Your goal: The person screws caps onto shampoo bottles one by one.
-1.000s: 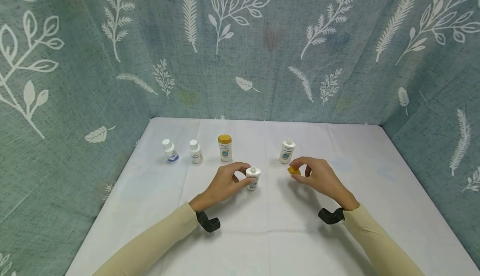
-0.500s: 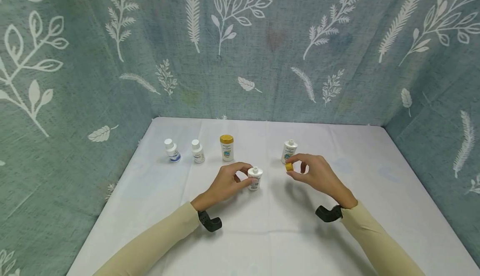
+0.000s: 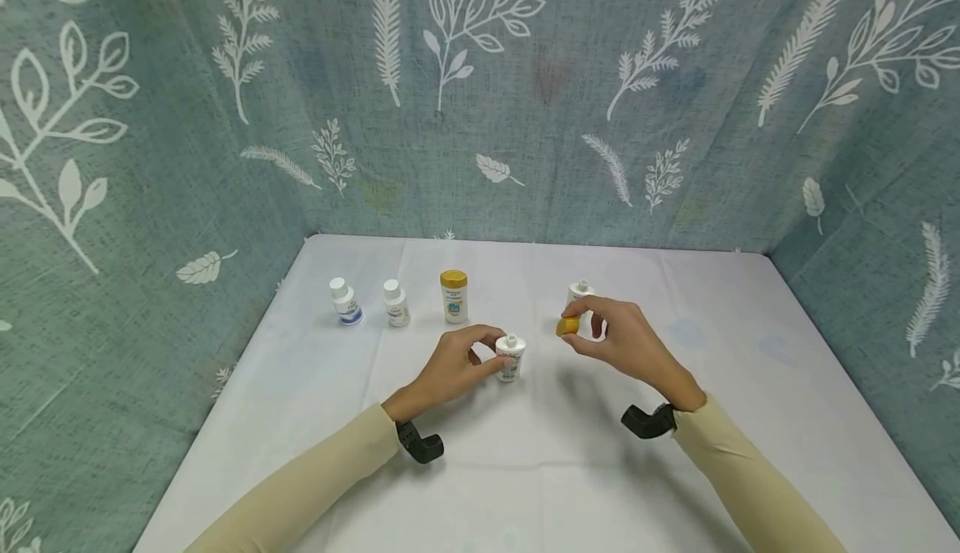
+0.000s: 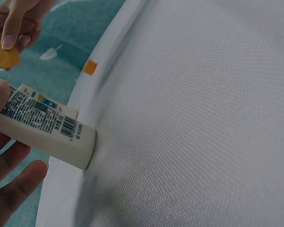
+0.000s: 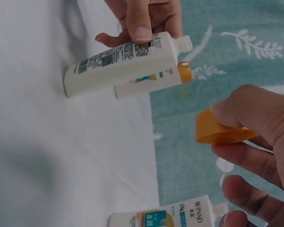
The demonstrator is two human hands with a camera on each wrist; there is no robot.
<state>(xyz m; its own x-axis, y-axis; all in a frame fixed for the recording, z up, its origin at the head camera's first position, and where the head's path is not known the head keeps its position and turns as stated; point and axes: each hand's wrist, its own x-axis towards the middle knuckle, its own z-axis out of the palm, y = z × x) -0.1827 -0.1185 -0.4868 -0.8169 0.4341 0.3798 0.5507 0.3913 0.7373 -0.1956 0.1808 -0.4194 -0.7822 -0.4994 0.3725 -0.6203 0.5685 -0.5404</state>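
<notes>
My left hand point(image 3: 453, 369) holds a small white lotion bottle point(image 3: 512, 344) upright on the table, thumb on its label. Its neck is bare of a cap, as the right wrist view shows. To the right, my right hand point(image 3: 630, 338) pinches a yellow-orange bottle cap point(image 3: 567, 326) between thumb and fingers above the cloth. The cap's open rim point(image 5: 217, 140) faces the table side in the right wrist view. Behind that hand stands a second uncapped white bottle point(image 3: 579, 289), its lower part hidden by the fingers.
A white bottle with a gold cap point(image 3: 453, 297) stands at the back, left of centre. Two small white-capped bottles point(image 3: 346, 303) stand farther left. A small orange piece point(image 4: 90, 67) lies on the white cloth. Leaf-patterned curtains point(image 3: 495, 119) enclose the table's back and sides.
My right hand has moved left and slightly up with the cap, turning it, and now covers more of the bottle behind. My left hand stays with its bottle.
</notes>
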